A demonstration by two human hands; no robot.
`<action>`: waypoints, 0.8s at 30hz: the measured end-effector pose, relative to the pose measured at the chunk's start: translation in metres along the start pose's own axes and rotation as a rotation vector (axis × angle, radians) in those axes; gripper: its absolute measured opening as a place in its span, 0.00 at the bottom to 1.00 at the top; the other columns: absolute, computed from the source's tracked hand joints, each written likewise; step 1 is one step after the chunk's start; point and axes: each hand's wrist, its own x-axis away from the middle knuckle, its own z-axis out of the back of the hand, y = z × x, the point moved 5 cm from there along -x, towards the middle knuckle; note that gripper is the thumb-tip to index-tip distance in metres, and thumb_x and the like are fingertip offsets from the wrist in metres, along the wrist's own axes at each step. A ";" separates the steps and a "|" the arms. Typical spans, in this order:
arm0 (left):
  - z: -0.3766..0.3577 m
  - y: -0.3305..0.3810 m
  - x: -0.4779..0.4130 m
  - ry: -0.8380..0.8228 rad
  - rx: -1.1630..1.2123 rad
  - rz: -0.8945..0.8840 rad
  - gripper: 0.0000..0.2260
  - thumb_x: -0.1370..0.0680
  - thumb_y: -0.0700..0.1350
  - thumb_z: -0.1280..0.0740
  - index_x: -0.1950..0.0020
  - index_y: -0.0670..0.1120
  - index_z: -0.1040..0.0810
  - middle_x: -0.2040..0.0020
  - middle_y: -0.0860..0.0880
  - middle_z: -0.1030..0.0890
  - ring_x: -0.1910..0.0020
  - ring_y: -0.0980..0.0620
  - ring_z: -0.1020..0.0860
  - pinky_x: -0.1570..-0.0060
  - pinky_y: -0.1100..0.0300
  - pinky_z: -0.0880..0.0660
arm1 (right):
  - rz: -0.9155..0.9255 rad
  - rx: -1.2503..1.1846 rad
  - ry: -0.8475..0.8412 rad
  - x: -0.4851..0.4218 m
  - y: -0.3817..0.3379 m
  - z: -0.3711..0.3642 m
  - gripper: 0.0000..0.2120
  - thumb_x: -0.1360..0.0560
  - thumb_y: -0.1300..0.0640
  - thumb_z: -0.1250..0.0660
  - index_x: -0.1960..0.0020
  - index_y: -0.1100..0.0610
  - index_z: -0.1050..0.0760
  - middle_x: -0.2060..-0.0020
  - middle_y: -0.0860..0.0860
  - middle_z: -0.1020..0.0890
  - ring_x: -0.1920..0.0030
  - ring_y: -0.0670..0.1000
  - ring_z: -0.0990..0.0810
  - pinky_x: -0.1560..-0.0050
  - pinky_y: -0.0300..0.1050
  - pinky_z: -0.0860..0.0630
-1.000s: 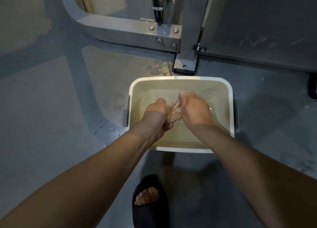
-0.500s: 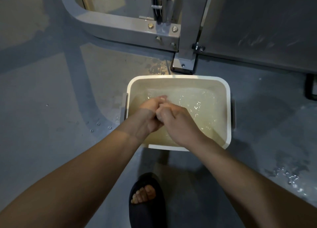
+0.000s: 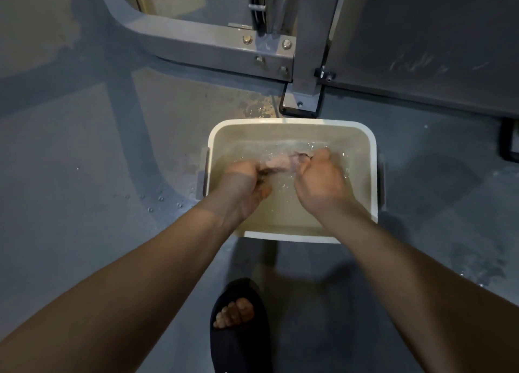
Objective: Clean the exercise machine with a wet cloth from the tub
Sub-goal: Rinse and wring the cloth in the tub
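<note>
Cloth [image 3: 282, 160], pale pinkish and bunched, stretches between the two hands at the water [image 3: 280, 204] surface inside the white tub [image 3: 292, 123]. The left hand [image 3: 243, 187] has its fingers curled round the cloth's left end. The right hand [image 3: 320, 177] has its fingers closed over the right end, slightly farther from the person. The fingertips are hidden by the cloth and the rippling water. Beyond the fingers, past the tub's far rim, stands the grey bolted frame of the exercise machine [image 3: 219, 45]. Left of the left fingers, water drops [image 3: 160, 200] lie on the grey floor [image 3: 84, 176]. Nearer than the hands, just outside the tub's near rim, a foot rests in a dark sandal [image 3: 238, 344].
</note>
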 end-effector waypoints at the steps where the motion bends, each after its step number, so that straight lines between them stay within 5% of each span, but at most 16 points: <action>1: 0.003 0.002 0.001 0.020 -0.150 -0.059 0.10 0.18 0.36 0.40 0.40 0.45 0.24 0.58 0.47 0.21 0.63 0.50 0.24 0.66 0.58 0.25 | -0.010 0.006 -0.075 -0.003 0.004 -0.010 0.16 0.15 0.51 0.46 0.35 0.62 0.31 0.38 0.61 0.29 0.37 0.62 0.28 0.45 0.50 0.32; 3: 0.004 0.008 0.003 0.033 -0.686 -0.248 0.21 0.18 0.41 0.36 0.26 0.54 0.32 0.37 0.45 0.24 0.45 0.46 0.22 0.50 0.54 0.22 | 0.085 -0.029 -0.251 0.000 0.001 -0.025 0.19 0.15 0.48 0.48 0.38 0.60 0.26 0.41 0.60 0.24 0.38 0.61 0.25 0.43 0.48 0.30; 4: 0.001 0.009 0.003 0.017 -1.014 -0.321 0.27 0.19 0.42 0.35 0.22 0.58 0.36 0.26 0.45 0.34 0.33 0.43 0.28 0.36 0.51 0.27 | 0.157 -0.092 -0.306 0.004 -0.004 -0.025 0.17 0.14 0.48 0.48 0.43 0.56 0.24 0.44 0.57 0.21 0.41 0.58 0.22 0.44 0.45 0.30; 6: -0.004 0.009 0.013 -0.041 -1.428 -0.406 0.31 0.20 0.42 0.33 0.21 0.62 0.39 0.19 0.48 0.48 0.21 0.41 0.44 0.24 0.50 0.43 | 0.237 -0.255 -0.383 0.011 -0.014 -0.012 0.16 0.15 0.50 0.46 0.56 0.49 0.24 0.56 0.46 0.19 0.53 0.48 0.21 0.49 0.42 0.29; 7: -0.008 0.010 0.017 -0.091 -1.484 -0.472 0.29 0.20 0.44 0.31 0.22 0.60 0.35 0.19 0.48 0.47 0.21 0.41 0.45 0.24 0.51 0.45 | 0.226 -0.347 -0.428 0.014 -0.017 -0.004 0.16 0.16 0.50 0.44 0.60 0.48 0.25 0.63 0.42 0.20 0.60 0.44 0.22 0.53 0.41 0.28; 10: -0.017 0.022 0.032 -0.271 -1.216 -0.709 0.12 0.24 0.45 0.26 0.41 0.45 0.17 0.39 0.43 0.20 0.41 0.46 0.22 0.39 0.50 0.27 | 0.092 -0.601 -0.518 0.023 -0.016 0.025 0.14 0.20 0.50 0.40 0.61 0.50 0.23 0.66 0.46 0.23 0.64 0.47 0.26 0.59 0.43 0.27; 12: -0.015 0.027 0.044 -0.325 -0.942 -0.599 0.05 0.24 0.37 0.26 0.49 0.40 0.17 0.54 0.42 0.15 0.56 0.47 0.17 0.53 0.48 0.20 | -0.043 -0.763 -0.521 0.023 -0.011 0.039 0.12 0.20 0.52 0.39 0.56 0.54 0.21 0.62 0.52 0.22 0.59 0.50 0.25 0.59 0.46 0.24; 18: -0.010 0.034 0.084 -0.458 -0.214 -0.285 0.10 0.22 0.27 0.33 0.41 0.33 0.23 0.43 0.35 0.17 0.45 0.40 0.16 0.43 0.54 0.18 | -0.111 -0.867 -0.574 0.035 -0.006 0.054 0.13 0.18 0.51 0.40 0.48 0.55 0.19 0.56 0.52 0.18 0.51 0.54 0.20 0.50 0.48 0.21; 22: -0.006 0.051 0.114 -0.520 -0.026 -0.236 0.09 0.21 0.25 0.37 0.43 0.34 0.23 0.44 0.33 0.17 0.42 0.37 0.17 0.39 0.51 0.20 | -0.140 -1.041 -0.706 0.052 -0.019 0.068 0.12 0.18 0.55 0.37 0.46 0.60 0.18 0.58 0.56 0.19 0.60 0.53 0.21 0.56 0.44 0.21; 24: -0.005 0.061 0.131 -0.494 -0.117 -0.297 0.10 0.21 0.26 0.34 0.42 0.35 0.24 0.43 0.36 0.17 0.44 0.40 0.16 0.42 0.52 0.19 | -0.127 -1.067 -0.699 0.055 -0.028 0.081 0.09 0.18 0.62 0.37 0.45 0.66 0.21 0.57 0.59 0.19 0.63 0.52 0.22 0.61 0.41 0.22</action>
